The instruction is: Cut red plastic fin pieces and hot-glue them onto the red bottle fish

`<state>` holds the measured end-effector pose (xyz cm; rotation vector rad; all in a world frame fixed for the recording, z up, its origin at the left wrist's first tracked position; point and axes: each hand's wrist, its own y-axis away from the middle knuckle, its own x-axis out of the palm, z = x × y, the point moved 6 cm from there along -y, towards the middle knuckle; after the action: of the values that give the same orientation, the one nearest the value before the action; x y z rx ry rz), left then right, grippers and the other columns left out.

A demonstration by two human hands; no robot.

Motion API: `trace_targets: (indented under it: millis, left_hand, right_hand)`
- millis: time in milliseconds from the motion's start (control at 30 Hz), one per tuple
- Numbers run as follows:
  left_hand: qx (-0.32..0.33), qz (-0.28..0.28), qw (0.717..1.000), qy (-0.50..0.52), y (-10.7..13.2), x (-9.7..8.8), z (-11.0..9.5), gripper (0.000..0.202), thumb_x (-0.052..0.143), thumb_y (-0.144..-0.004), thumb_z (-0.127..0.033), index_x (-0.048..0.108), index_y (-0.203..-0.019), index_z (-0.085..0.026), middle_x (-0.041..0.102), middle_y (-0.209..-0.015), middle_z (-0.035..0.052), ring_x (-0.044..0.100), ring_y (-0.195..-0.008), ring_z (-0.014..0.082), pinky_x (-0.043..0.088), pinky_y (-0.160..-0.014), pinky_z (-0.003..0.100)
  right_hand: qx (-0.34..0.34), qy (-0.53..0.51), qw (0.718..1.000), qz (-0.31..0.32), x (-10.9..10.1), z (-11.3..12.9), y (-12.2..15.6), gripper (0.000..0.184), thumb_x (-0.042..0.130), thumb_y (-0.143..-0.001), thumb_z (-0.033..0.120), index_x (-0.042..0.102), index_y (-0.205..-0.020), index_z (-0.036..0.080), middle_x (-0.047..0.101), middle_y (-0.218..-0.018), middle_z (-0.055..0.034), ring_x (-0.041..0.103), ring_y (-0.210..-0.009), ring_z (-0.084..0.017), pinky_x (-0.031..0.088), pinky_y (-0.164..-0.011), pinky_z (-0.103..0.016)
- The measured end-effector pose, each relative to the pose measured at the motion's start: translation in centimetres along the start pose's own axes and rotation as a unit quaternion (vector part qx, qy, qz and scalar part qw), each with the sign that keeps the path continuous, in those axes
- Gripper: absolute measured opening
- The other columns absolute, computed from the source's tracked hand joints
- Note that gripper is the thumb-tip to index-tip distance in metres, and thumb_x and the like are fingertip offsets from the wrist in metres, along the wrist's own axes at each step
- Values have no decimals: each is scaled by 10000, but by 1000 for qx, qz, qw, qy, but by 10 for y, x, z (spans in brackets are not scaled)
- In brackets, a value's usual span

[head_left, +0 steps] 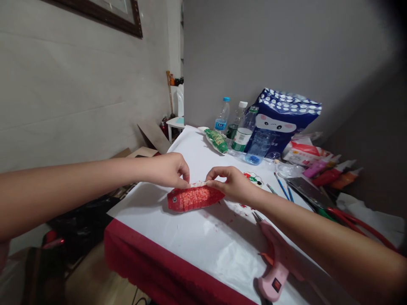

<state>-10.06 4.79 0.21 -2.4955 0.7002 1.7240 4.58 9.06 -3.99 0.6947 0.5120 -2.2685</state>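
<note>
A red craft fish [195, 199] with a round eye at its left end lies on the white paper sheet [197, 245]. Along its upper edge runs a whitish strip [199, 184]. My left hand [176, 171] pinches this strip near the head end, fingers closed. From the other side, my right hand [230, 182] pinches the same strip nearer the tail, thumb and forefinger together. A second craft fish, green with a white edge [216, 141], lies farther back on the paper.
Behind stand a blue-capped bottle [221, 116], more plastic bottles, a cup [256, 148] and a blue bag [280, 123]. A paint palette [252, 178] and brushes [281, 186] lie right. Beneath my right forearm is a pink glue gun [275, 271]. Red cloth [152, 262] covers the table's front edge.
</note>
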Motion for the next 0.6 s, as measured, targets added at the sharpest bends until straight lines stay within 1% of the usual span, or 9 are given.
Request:
trace_targets:
  millis: [133, 300, 467, 600]
  left_hand:
    - [-9, 3, 1000, 2, 1, 1, -1, 203, 622, -723, -319, 757, -741, -168, 540, -499, -23, 422, -475, 94, 293, -469, 221]
    - [-18, -1, 1000, 3, 2, 1, -4, 194, 628, -713, -320, 755, -732, -175, 569, -498, -19, 426, -457, 98, 286, -456, 231]
    - [-9, 7, 1000, -9, 2, 2, -9, 183, 618, -722, -301, 743, -694, -170, 567, -499, -19, 442, -474, 98, 300, -472, 222]
    - [-18, 14, 1000, -20, 2, 4, -8, 206, 604, -734, -317, 739, -710, -164, 560, -501, -14, 451, -472, 104, 297, -464, 225]
  right_hand:
    - [5, 1, 1000, -8, 1, -1, 2, 110, 599, -803, 215, 660, -727, 164, 630, -682, 7, 510, -592, -118, 405, -584, -235]
    - [4, 6, 1000, -14, 1, 1, 4, 104, 598, -804, 209, 658, -732, 164, 641, -697, 5, 504, -568, -109, 405, -570, -231]
    - [-10, 18, 1000, -17, 1, 2, 4, 92, 602, -800, 180, 663, -732, 168, 665, -717, -4, 565, -651, -138, 427, -617, -243]
    - [-25, 30, 999, -25, 1, 3, 5, 94, 608, -804, 154, 661, -729, 176, 686, -750, -12, 606, -720, -162, 446, -686, -270]
